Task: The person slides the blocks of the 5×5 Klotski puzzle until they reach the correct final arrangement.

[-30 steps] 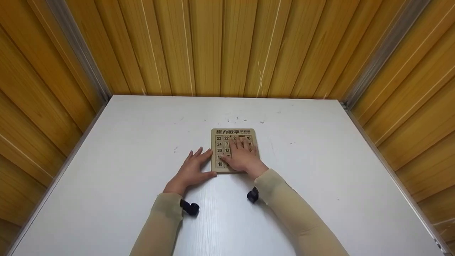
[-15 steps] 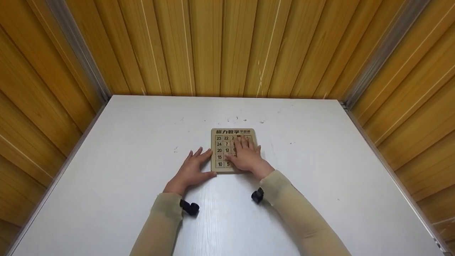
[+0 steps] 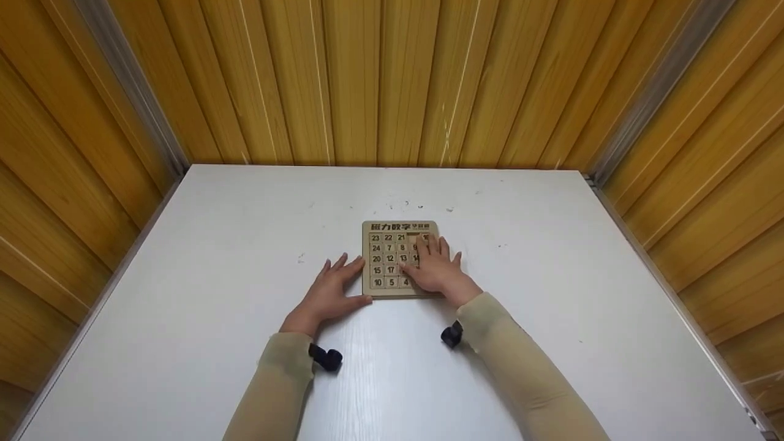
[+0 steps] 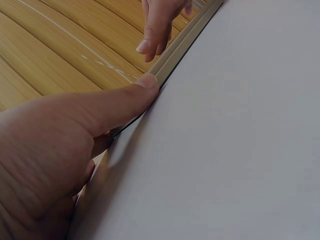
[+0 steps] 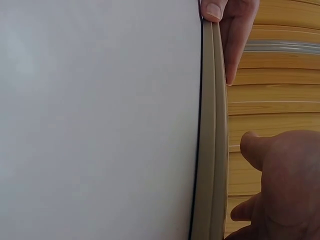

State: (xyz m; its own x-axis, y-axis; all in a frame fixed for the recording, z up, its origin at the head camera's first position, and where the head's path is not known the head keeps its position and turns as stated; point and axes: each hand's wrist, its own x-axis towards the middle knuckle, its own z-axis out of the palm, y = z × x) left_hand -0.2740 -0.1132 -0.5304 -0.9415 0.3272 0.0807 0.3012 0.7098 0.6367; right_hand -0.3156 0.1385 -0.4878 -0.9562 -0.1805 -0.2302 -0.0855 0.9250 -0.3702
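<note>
A wooden number sliding puzzle [image 3: 389, 258] lies flat on the table, its top row reading 23, 22, 21, then a dark gap, then 16. My left hand [image 3: 334, 294] holds its near left corner, thumb along the near edge and index finger at the left side. In the left wrist view that thumb [image 4: 117, 105] presses the board's edge. My right hand [image 3: 440, 271] has its fingers spread over the right-hand tiles, fingertips near the second row, hiding several numbers. In the right wrist view the right hand [image 5: 290, 185] appears above the board's thick edge [image 5: 210, 125].
The white table [image 3: 184, 275] stretches around the puzzle, with small dark marks behind it. Yellow wood-look panels [image 3: 380, 79] enclose the back and both sides. Black wrist cameras [image 3: 452, 335] sit on both cuffs.
My right hand has slid rightward across the puzzle, uncovering the middle tiles and the gap in the top row. The left hand has stayed at the corner.
</note>
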